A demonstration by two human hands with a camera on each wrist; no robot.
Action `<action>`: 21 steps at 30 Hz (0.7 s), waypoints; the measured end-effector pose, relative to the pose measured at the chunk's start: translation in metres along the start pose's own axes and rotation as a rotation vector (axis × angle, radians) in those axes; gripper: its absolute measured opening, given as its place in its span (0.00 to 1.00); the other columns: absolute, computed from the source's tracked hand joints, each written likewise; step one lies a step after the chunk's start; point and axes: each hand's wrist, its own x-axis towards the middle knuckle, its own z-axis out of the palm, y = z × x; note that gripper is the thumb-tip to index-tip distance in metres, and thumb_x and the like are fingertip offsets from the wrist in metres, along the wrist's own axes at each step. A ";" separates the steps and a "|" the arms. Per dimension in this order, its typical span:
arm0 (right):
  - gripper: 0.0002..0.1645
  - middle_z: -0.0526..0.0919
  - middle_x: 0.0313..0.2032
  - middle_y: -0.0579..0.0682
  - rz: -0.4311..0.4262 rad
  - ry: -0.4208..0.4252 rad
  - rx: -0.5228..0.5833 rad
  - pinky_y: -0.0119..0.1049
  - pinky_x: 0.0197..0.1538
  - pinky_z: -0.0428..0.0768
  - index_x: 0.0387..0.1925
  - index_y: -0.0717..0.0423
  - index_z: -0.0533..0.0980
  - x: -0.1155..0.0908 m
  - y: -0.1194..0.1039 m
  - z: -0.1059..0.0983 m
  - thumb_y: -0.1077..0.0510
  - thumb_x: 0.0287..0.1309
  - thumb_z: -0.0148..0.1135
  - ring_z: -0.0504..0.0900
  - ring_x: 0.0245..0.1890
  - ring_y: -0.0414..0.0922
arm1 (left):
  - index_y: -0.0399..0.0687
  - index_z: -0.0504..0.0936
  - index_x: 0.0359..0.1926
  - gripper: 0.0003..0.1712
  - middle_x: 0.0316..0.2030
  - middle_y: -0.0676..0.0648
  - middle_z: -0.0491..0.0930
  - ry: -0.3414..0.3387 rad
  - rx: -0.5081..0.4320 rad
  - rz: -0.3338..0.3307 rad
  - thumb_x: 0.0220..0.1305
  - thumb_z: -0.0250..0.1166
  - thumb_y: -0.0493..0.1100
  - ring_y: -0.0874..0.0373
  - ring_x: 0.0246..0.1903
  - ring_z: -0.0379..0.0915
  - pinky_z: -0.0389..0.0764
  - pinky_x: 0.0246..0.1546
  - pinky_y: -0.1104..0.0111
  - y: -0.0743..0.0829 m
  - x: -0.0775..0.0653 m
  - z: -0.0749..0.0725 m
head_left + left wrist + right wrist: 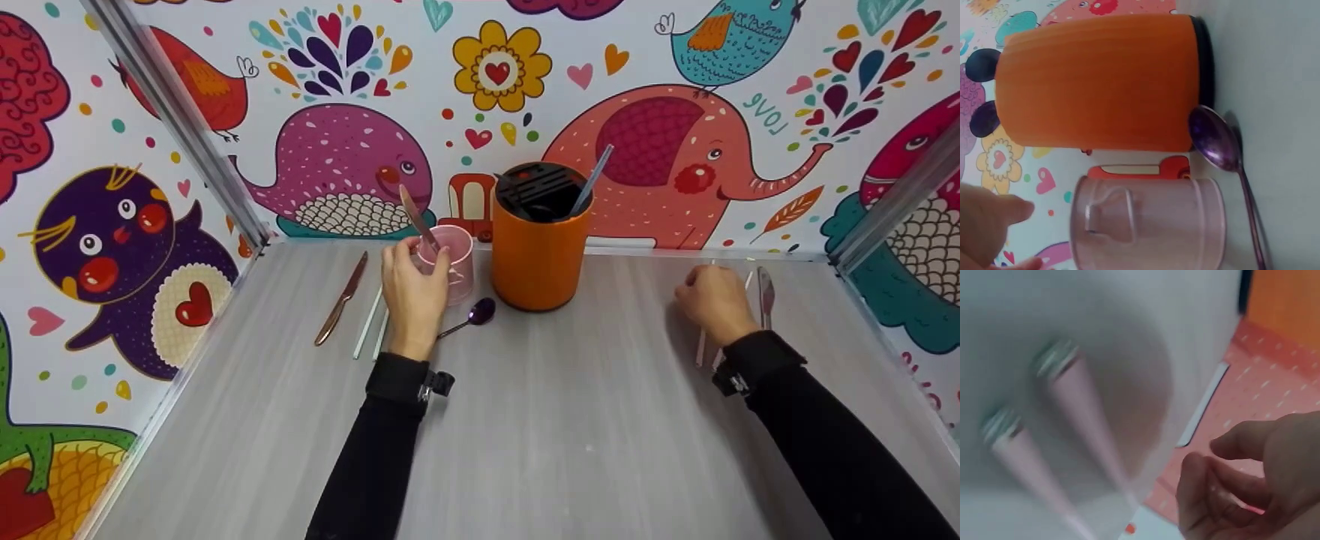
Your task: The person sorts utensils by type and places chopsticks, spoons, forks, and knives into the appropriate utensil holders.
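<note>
My left hand is at the rim of a pink cup and pinches a rose-gold table knife, its blade pointing up. In the left wrist view, the cup's wire-like handle faces the camera and part of the thumb shows; the knife is out of that view. My right hand hovers over two pale pink chopsticks with silver ends. Its fingers are loosely curled, and nothing shows between them. A second knife lies just right of the chopsticks.
An orange utensil holder with a black slotted top stands right of the cup, a translucent stick leaning in it. A purple spoon lies before the cup. Another knife and two pale sticks lie left. Patterned walls enclose the table.
</note>
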 end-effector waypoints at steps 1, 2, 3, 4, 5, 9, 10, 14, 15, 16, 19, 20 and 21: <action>0.16 0.86 0.40 0.72 0.008 0.007 -0.029 0.51 0.39 0.81 0.46 0.78 0.84 0.000 0.005 0.000 0.64 0.68 0.63 0.82 0.37 0.62 | 0.38 0.82 0.65 0.29 0.56 0.37 0.80 0.000 -0.018 0.014 0.73 0.75 0.52 0.43 0.54 0.79 0.82 0.57 0.52 0.001 -0.001 0.000; 0.16 0.85 0.38 0.72 0.012 0.010 -0.050 0.51 0.37 0.79 0.43 0.79 0.84 0.000 0.010 0.000 0.64 0.67 0.63 0.81 0.35 0.63 | 0.38 0.82 0.64 0.28 0.54 0.37 0.81 -0.003 -0.037 0.026 0.73 0.75 0.52 0.44 0.51 0.79 0.82 0.54 0.53 0.003 -0.002 0.001; 0.15 0.84 0.36 0.72 0.012 0.016 -0.074 0.51 0.36 0.78 0.40 0.79 0.84 0.001 0.014 0.000 0.65 0.65 0.62 0.80 0.34 0.63 | 0.38 0.82 0.64 0.27 0.53 0.37 0.82 -0.010 -0.056 0.037 0.74 0.74 0.51 0.44 0.50 0.80 0.83 0.52 0.54 0.004 -0.003 0.002; 0.14 0.84 0.34 0.71 0.016 0.014 -0.087 0.51 0.35 0.76 0.39 0.79 0.83 0.001 0.018 0.000 0.66 0.65 0.62 0.79 0.32 0.63 | 0.38 0.83 0.64 0.27 0.52 0.37 0.83 -0.017 -0.072 0.050 0.73 0.75 0.50 0.45 0.49 0.80 0.84 0.52 0.55 0.006 -0.004 0.003; 0.14 0.83 0.32 0.70 0.018 0.013 -0.093 0.50 0.34 0.75 0.37 0.79 0.83 0.000 0.021 0.001 0.66 0.64 0.62 0.79 0.31 0.62 | 0.39 0.83 0.65 0.27 0.52 0.37 0.83 -0.024 -0.084 0.067 0.73 0.75 0.50 0.45 0.48 0.81 0.85 0.53 0.55 0.008 -0.005 0.005; 0.13 0.82 0.27 0.67 0.041 -0.020 -0.102 0.46 0.31 0.74 0.34 0.77 0.83 0.002 0.027 0.002 0.65 0.64 0.62 0.79 0.28 0.61 | 0.40 0.83 0.66 0.28 0.55 0.39 0.86 -0.068 -0.126 0.130 0.72 0.76 0.48 0.46 0.50 0.84 0.89 0.56 0.56 0.014 -0.008 0.013; 0.14 0.82 0.27 0.66 0.049 -0.029 -0.102 0.46 0.31 0.75 0.34 0.78 0.83 0.002 0.027 0.002 0.65 0.65 0.62 0.79 0.28 0.61 | 0.39 0.83 0.66 0.29 0.56 0.39 0.86 -0.080 -0.132 0.147 0.71 0.77 0.48 0.46 0.51 0.84 0.89 0.58 0.56 0.017 -0.008 0.015; 0.14 0.83 0.28 0.68 0.067 -0.053 -0.110 0.47 0.33 0.77 0.38 0.79 0.83 0.004 0.026 0.002 0.65 0.66 0.62 0.81 0.29 0.61 | 0.40 0.79 0.73 0.36 0.61 0.38 0.85 -0.182 -0.150 0.148 0.71 0.77 0.51 0.45 0.57 0.85 0.89 0.64 0.56 0.029 -0.008 0.022; 0.15 0.83 0.29 0.68 0.075 -0.059 -0.109 0.47 0.33 0.78 0.40 0.79 0.83 0.005 0.026 0.002 0.65 0.67 0.61 0.81 0.29 0.61 | 0.40 0.76 0.76 0.40 0.63 0.38 0.85 -0.214 -0.145 0.136 0.71 0.77 0.53 0.45 0.59 0.84 0.88 0.65 0.55 0.033 -0.008 0.023; 0.15 0.84 0.30 0.68 0.081 -0.064 -0.107 0.47 0.33 0.78 0.42 0.80 0.83 0.006 0.025 0.002 0.65 0.67 0.60 0.82 0.30 0.62 | 0.40 0.73 0.79 0.44 0.66 0.38 0.83 -0.249 -0.141 0.122 0.71 0.77 0.55 0.45 0.62 0.83 0.86 0.68 0.54 0.037 -0.008 0.025; 0.17 0.84 0.32 0.70 0.094 -0.070 -0.103 0.46 0.33 0.79 0.45 0.81 0.82 0.007 0.025 0.002 0.66 0.68 0.58 0.82 0.31 0.63 | 0.46 0.60 0.87 0.56 0.78 0.41 0.74 -0.353 -0.107 0.067 0.70 0.76 0.62 0.46 0.74 0.76 0.79 0.76 0.51 0.047 -0.008 0.032; 0.17 0.84 0.32 0.70 0.097 -0.070 -0.100 0.46 0.33 0.79 0.47 0.82 0.82 0.007 0.025 0.003 0.67 0.68 0.58 0.82 0.32 0.63 | 0.49 0.55 0.89 0.60 0.82 0.43 0.69 -0.385 -0.103 0.047 0.69 0.76 0.64 0.47 0.78 0.72 0.76 0.79 0.50 0.050 -0.007 0.035; 0.17 0.84 0.33 0.71 0.094 -0.068 -0.102 0.46 0.33 0.78 0.47 0.82 0.82 0.008 0.025 0.004 0.67 0.68 0.58 0.82 0.32 0.64 | 0.51 0.51 0.90 0.63 0.85 0.44 0.64 -0.409 -0.103 0.033 0.68 0.77 0.65 0.47 0.81 0.68 0.73 0.81 0.48 0.052 -0.007 0.038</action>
